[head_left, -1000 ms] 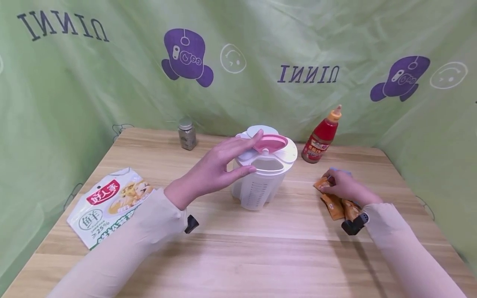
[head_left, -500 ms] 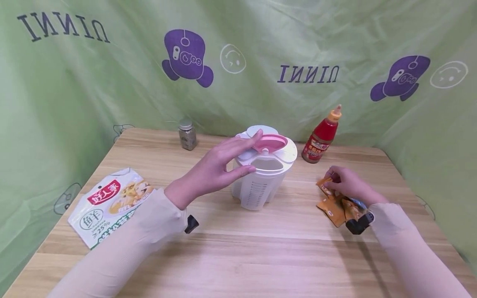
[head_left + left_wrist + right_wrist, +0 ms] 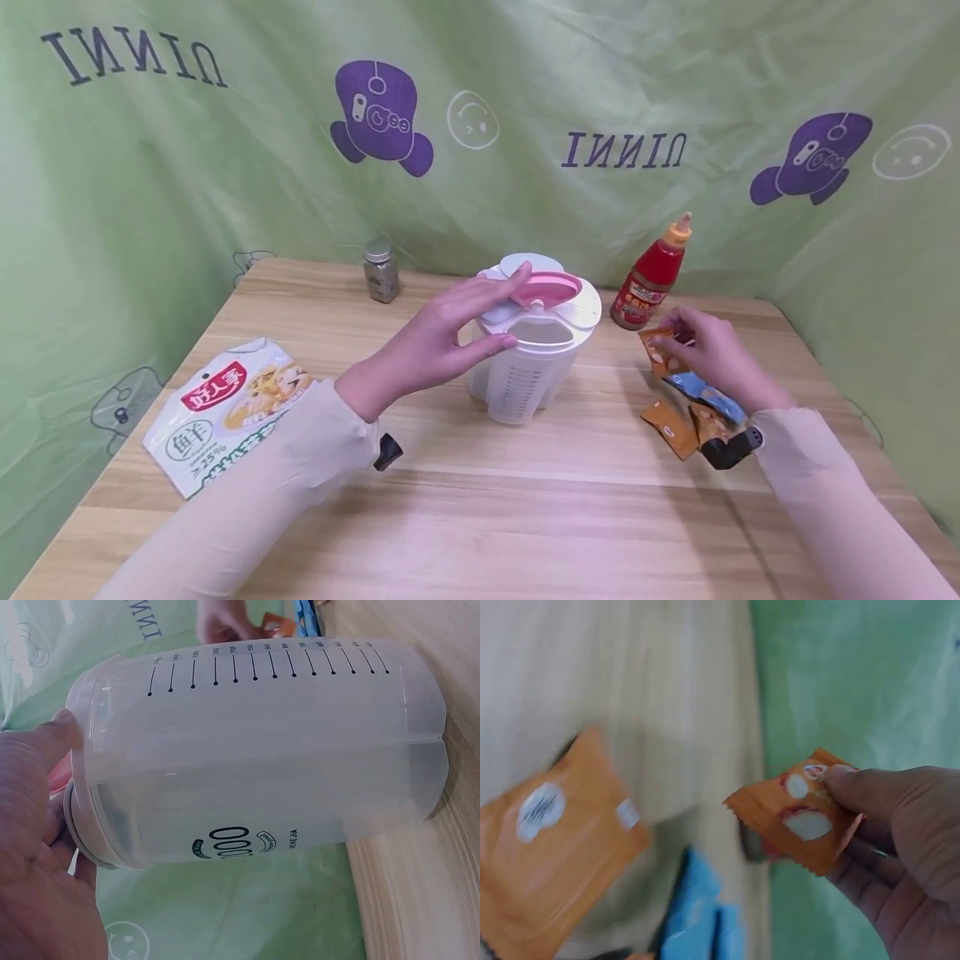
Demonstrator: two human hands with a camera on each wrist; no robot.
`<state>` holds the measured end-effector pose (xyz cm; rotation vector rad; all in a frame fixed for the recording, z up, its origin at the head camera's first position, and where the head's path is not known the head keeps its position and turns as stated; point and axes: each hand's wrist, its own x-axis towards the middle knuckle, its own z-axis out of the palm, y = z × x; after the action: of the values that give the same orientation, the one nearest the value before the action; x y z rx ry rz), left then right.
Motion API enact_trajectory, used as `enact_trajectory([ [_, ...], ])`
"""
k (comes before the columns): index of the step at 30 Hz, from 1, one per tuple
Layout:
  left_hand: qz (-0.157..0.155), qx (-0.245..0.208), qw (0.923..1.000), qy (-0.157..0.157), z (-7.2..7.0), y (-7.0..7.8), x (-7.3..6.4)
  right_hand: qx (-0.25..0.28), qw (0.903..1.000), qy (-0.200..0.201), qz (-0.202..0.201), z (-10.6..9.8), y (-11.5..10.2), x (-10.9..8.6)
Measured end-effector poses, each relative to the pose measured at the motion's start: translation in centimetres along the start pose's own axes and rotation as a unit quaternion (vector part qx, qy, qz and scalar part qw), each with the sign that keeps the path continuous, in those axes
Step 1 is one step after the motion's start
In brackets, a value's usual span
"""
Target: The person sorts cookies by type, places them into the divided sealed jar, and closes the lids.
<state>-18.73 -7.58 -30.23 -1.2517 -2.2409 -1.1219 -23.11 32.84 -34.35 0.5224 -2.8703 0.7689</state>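
In the head view my left hand (image 3: 442,333) rests on the lid of a translucent storage container (image 3: 522,387), thumb at the near rim and index finger by its pink flap (image 3: 547,290). The left wrist view shows printed scale marks down the container's side. My right hand (image 3: 712,350) pinches a small orange snack packet (image 3: 799,814) between thumb and fingers, raised over the right side of the table. Below that hand lie another orange packet (image 3: 669,427), a blue packet (image 3: 705,393) and a brownish packet (image 3: 708,423).
A red sauce bottle (image 3: 651,279) stands behind my right hand. At the back left is a small spice jar (image 3: 381,273). A white printed food bag (image 3: 217,417) lies flat on the left of the wooden table (image 3: 480,525). Green cloth (image 3: 510,200) hangs behind.
My right hand has lifted an orange packet from the pile and shifted slightly right and away, uncovering the blue packet. The left hand has stayed on the container lid.
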Motion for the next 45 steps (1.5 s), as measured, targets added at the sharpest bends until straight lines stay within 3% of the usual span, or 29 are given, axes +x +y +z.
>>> enact_trajectory([
  [5,0.005,0.0,1.0,0.003,0.0,-0.1,0.0,0.015,0.9961,0.08,-0.032,-1.2,-3.4,0.2],
  [9,-0.003,0.003,1.0,0.002,-0.1,-0.1,0.1,0.035,0.9844,0.161,-0.06,-2.2,-6.7,0.2],
  [12,-0.007,0.003,1.0,0.002,-0.1,0.0,0.0,0.068,0.9685,0.224,-0.085,-3.1,-9.1,0.3],
  [16,-0.005,-0.001,1.0,0.001,0.0,-0.1,0.0,0.165,0.9378,0.282,-0.117,-4.2,-12.1,0.2],
  [20,-0.01,-0.002,0.9999,-0.001,0.1,-0.2,0.0,0.279,0.9033,0.278,-0.17,-4.2,-14.4,0.1],
  [22,-0.012,-0.004,0.9999,-0.002,0.1,-0.2,0.0,0.294,0.8983,0.263,-0.193,-3.7,-15.4,0.0],
  [24,-0.012,-0.005,0.9999,-0.001,0.1,-0.2,0.0,0.293,0.8984,0.247,-0.214,-3.1,-16.3,0.0],
  [28,-0.01,-0.011,0.9999,0.0,0.1,-0.3,0.0,0.246,0.9105,0.233,-0.237,-1.6,-17.6,0.2],
  [34,-0.007,-0.011,0.9999,-0.003,0.1,-0.1,0.2,0.184,0.9191,0.21,-0.278,0.2,-18.1,0.6],
  [45,-0.017,-0.012,0.9998,-0.004,0.1,-0.1,0.0,0.186,0.9229,0.16,-0.297,1.8,-17.8,0.6],
])
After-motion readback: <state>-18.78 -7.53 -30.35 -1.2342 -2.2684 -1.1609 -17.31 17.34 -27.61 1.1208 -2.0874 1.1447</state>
